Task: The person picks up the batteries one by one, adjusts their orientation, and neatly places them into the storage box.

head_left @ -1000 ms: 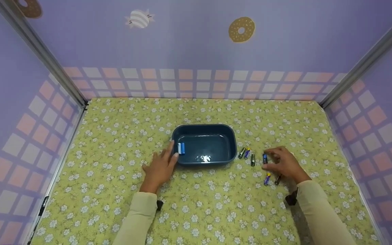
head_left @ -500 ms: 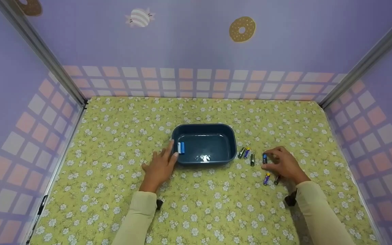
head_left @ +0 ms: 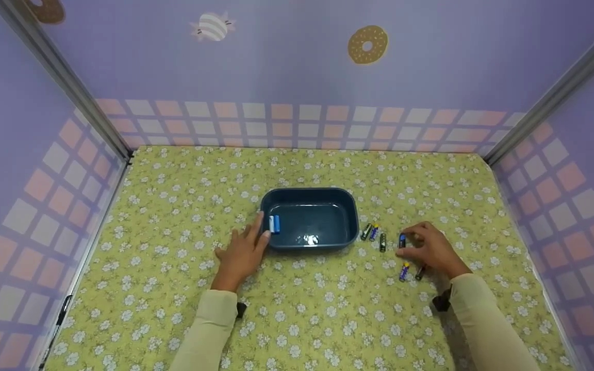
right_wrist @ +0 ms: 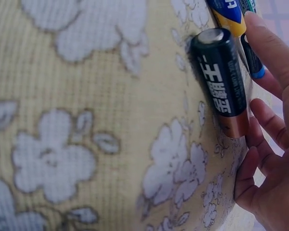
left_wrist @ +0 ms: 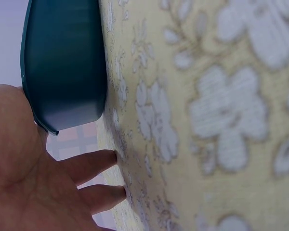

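A dark blue plastic basin (head_left: 310,247) stands mid-table in the head view. Its left rim is touched by my left hand (head_left: 242,257), with the thumb at the rim and loosely spread fingers; two fingertips rest on the cloth in the left wrist view. My right hand (head_left: 428,249) pinches a black battery with a blue end (head_left: 402,240) between thumb and forefinger, low over the cloth. Under that hand lies a dark battery with a copper end (right_wrist: 219,79). Beside it is a blue-and-yellow battery (head_left: 404,271).
Just right of the basin lie two green batteries (head_left: 383,242) and another blue-and-yellow battery (head_left: 374,232). Blue-and-white batteries (head_left: 275,224) sit side by side at the basin's left end. Flowered cloth (head_left: 297,309) covers the table; purple walls (head_left: 286,67) enclose its back and sides.
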Action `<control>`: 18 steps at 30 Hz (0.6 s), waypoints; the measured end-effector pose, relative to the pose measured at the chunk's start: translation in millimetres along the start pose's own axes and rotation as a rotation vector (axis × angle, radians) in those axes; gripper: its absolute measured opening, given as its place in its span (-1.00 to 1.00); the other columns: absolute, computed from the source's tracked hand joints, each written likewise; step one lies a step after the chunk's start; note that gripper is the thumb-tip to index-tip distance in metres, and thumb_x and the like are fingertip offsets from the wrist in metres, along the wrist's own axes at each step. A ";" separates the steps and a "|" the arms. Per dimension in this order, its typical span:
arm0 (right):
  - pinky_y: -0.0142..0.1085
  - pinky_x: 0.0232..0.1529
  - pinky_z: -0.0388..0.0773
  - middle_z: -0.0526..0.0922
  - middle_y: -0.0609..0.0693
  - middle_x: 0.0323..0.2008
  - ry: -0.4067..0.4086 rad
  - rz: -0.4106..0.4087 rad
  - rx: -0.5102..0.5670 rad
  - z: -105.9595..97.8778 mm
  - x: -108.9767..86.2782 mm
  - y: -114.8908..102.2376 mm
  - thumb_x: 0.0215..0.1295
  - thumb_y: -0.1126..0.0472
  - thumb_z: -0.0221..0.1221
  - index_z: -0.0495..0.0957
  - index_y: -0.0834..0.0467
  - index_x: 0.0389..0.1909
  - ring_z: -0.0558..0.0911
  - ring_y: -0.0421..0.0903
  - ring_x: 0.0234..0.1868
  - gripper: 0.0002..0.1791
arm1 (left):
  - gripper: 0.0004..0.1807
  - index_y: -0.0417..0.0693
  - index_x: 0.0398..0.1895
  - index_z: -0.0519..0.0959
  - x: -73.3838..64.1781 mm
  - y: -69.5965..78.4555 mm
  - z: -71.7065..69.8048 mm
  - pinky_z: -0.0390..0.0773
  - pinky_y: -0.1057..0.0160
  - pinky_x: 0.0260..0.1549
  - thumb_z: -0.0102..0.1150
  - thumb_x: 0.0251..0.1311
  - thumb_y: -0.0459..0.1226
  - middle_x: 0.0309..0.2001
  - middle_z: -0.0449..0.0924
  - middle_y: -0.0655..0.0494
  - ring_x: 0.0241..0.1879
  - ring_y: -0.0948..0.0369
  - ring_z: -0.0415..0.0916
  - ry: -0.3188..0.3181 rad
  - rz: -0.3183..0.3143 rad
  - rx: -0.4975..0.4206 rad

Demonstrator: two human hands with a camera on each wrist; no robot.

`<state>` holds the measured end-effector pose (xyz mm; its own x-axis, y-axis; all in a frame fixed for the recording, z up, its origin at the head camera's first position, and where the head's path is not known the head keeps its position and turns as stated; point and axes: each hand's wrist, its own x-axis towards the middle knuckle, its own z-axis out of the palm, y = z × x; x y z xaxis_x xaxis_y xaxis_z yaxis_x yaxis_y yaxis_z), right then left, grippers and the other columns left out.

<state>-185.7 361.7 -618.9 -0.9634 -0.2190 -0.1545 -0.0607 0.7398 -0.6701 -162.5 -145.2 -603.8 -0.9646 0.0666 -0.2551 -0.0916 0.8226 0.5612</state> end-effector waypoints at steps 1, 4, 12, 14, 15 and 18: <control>0.21 0.14 0.53 0.43 0.02 0.21 0.003 -0.005 0.000 0.2 -0.4 -0.4 0.17 -0.20 0.43 0.56 -0.05 0.26 0.49 0.16 0.24 -0.34 | -0.27 0.78 0.58 -0.38 -0.1 0.0 0.2 -0.29 -0.76 0.19 -0.59 0.40 0.47 0.64 0.02 0.06 0.62 -0.27 -0.29 -0.001 0.000 0.002; 0.19 0.13 0.54 0.44 0.02 0.19 0.007 -0.016 0.020 0.2 -1.2 -1.7 0.17 -0.16 0.45 0.56 -0.02 0.24 0.51 0.13 0.19 -0.35 | -0.29 0.81 0.56 -0.40 -0.7 0.1 1.0 -0.29 -0.76 0.19 -0.61 0.40 0.48 0.64 0.02 0.06 0.62 -0.27 -0.28 -0.001 -0.003 0.006; -0.03 -0.08 0.54 0.53 0.03 0.07 0.020 -0.072 -0.046 0.3 0.3 -8.6 0.17 -0.14 0.45 0.58 0.04 0.24 0.53 -0.01 -0.06 -0.35 | -0.29 0.80 0.57 -0.38 -2.1 0.3 1.7 -0.32 -0.76 0.20 -0.56 0.42 0.45 0.64 0.03 0.06 0.62 -0.27 -0.27 0.003 -0.002 0.003; -0.03 -0.12 0.55 0.56 0.07 0.04 0.031 -0.106 -0.083 0.1 2.1 -11.7 0.18 -0.15 0.44 0.58 0.08 0.25 0.55 -0.01 -0.09 -0.33 | -0.29 0.80 0.57 -0.38 -2.0 0.5 1.4 -0.32 -0.76 0.20 -0.55 0.42 0.45 0.64 0.04 0.06 0.62 -0.27 -0.26 0.004 0.000 0.006; -0.02 -0.12 0.56 0.57 0.07 0.03 0.038 -0.114 -0.084 -0.4 3.2 -13.9 0.17 -0.14 0.45 0.59 0.08 0.24 0.57 0.00 -0.09 -0.33 | -0.29 0.81 0.57 -0.38 -1.8 0.7 1.2 -0.32 -0.76 0.19 -0.55 0.42 0.45 0.64 0.04 0.06 0.62 -0.27 -0.26 0.004 0.002 0.005; 0.04 -0.07 0.60 0.58 0.06 0.04 0.049 -0.132 -0.064 -1.9 7.1 -21.1 0.16 -0.13 0.46 0.60 0.08 0.22 0.60 0.02 -0.04 -0.35 | -0.29 0.82 0.56 -0.39 -1.1 1.3 0.1 -0.31 -0.76 0.19 -0.56 0.41 0.46 0.64 0.04 0.06 0.62 -0.27 -0.26 0.006 0.005 0.004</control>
<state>-191.7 345.7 -604.5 -0.9574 -0.2870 -0.0308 -0.2031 0.7456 -0.6347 -161.5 -144.1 -602.9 -0.9666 0.0673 -0.2473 -0.0857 0.8244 0.5595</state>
